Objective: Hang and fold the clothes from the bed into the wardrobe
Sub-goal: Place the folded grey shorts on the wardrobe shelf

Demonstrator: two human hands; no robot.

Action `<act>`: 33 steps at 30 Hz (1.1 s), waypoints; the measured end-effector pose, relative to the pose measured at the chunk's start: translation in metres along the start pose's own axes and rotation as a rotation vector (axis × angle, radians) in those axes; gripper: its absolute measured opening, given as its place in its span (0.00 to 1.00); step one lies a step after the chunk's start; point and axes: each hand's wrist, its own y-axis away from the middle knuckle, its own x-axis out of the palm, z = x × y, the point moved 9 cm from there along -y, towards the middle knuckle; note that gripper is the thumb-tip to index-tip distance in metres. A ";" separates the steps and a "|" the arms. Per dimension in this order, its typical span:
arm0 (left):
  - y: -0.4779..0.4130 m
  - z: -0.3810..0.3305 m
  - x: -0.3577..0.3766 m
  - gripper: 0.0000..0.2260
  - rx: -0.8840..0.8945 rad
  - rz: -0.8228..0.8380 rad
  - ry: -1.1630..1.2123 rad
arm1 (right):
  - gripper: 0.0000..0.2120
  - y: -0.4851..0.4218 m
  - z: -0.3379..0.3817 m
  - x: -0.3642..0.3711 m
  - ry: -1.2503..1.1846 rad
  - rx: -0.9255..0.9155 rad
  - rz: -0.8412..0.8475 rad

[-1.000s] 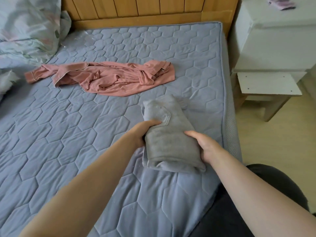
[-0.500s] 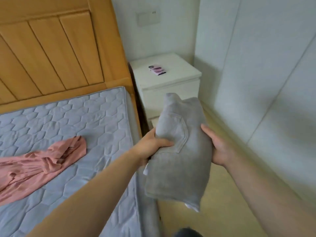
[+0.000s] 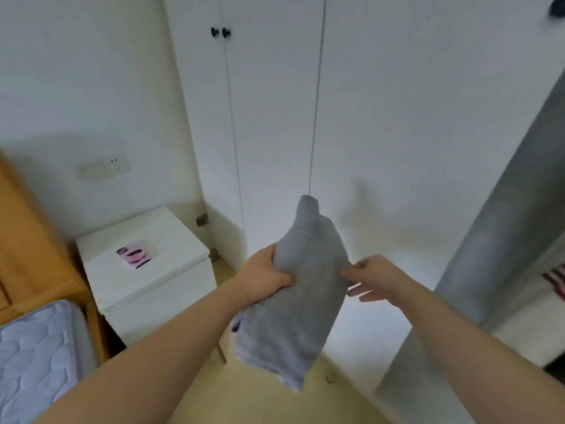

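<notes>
Gripping the folded grey garment [image 3: 305, 286], the left hand [image 3: 266, 276] has its fingers curled over the left edge with the thumb pressed into the cloth. The right hand [image 3: 371, 280] sits at the garment's right edge with its fingertips [image 3: 347, 273] touching the cloth. The lower fingers are loosely spread. Motion blur there, so cannot tell if it pinches or only touches.

The garment is held up in the air in front of the wardrobe [image 3: 275, 117], tilted, narrow end up toward the doors and the loose lower end hanging down above the floor [image 3: 260, 399].

The white wardrobe doors facing the camera are closed, with two small black knobs [image 3: 220, 32] side by side high up. At the wardrobe's right a tall grey panel [image 3: 504, 224] stands at an angle, and red-and-white striped cloth [image 3: 555, 281] shows just past it, partly cut off.

Left of the wardrobe, close against it, is a white nightstand [image 3: 171, 237] with a pink card [image 3: 136, 254] lying flat on top. A wall socket [image 3: 114, 165] is left of the wardrobe, above the nightstand. Further left of the wardrobe are the wooden headboard [image 3: 24, 240] and the bed [image 3: 36, 347] with its quilted blue-grey mattress corner.
</notes>
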 end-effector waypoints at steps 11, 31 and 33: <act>0.017 -0.311 0.009 0.15 1.107 0.024 -1.708 | 0.18 0.169 0.220 -0.212 0.445 -0.607 -0.519; 0.021 -0.580 0.040 0.23 1.091 0.039 -0.729 | 0.05 0.338 0.274 -0.364 0.892 -0.282 -1.343; 0.017 -0.599 0.051 0.24 1.052 0.182 -0.634 | 0.04 0.363 0.278 -0.386 0.862 -0.258 -1.454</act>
